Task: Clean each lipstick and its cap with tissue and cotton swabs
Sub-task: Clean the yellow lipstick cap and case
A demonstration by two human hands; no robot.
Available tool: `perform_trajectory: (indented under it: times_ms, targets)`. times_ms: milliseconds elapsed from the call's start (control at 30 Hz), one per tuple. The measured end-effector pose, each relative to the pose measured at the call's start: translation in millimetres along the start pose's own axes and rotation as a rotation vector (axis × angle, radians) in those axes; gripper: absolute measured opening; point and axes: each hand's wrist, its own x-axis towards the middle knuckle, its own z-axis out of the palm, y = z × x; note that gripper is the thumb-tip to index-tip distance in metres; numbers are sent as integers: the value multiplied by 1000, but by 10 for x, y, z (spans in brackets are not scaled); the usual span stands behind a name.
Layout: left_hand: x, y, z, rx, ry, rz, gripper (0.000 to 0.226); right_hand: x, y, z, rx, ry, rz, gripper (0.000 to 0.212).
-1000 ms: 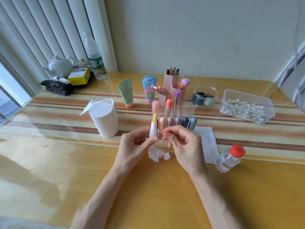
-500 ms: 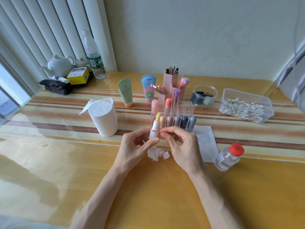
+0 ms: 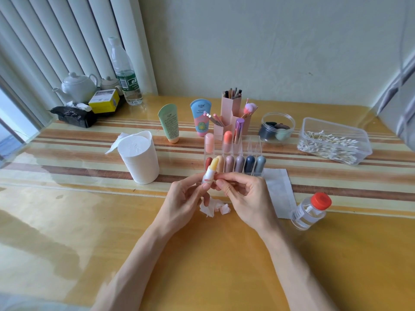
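Note:
My left hand holds a white lipstick upright, its yellow stick uncapped, just in front of the clear organizer. My right hand has its fingers curled and pinches what looks like a thin cotton swab against the lipstick's body; most of the swab is hidden by the fingers. Several capped lipsticks stand in the organizer's front row. A crumpled tissue lies on the table under my hands. The yellow lipstick's cap is not visible.
A white tissue canister stands to the left. A flat tissue and a red-capped bottle lie to the right. Behind are a cotton swab box, a sponge jar, a pink brush holder and two tubes.
My right fingers have shifted slightly along the lipstick's body, and the lipstick tilts a little to the right. Everything on the table stays put.

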Motion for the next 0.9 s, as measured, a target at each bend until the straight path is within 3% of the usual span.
perform_trajectory:
  times_ms: [433, 900]
  targets:
    - [-9, 55, 17, -198, 5, -34, 17, 9, 61, 33, 65, 21, 41, 18]
    - [-24, 9, 31, -180, -31, -41, 21, 8, 102, 38, 33, 30, -2, 20]
